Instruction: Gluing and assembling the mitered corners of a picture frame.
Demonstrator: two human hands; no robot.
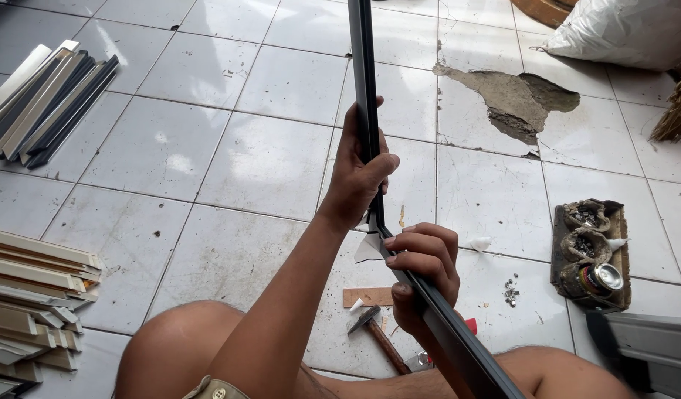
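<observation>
I see a white plastic sack (627, 29) at the top right corner and a small brown cardboard tray (590, 251) of tins on the tiles at the right. My left hand (361, 171) is wrapped around two long black frame mouldings (366, 89) meeting at a corner. My right hand (423, 275) pinches the nearer strip just below that joint, above my knees. A hammer (376, 336) lies partly hidden beneath; the strips run out of view.
</observation>
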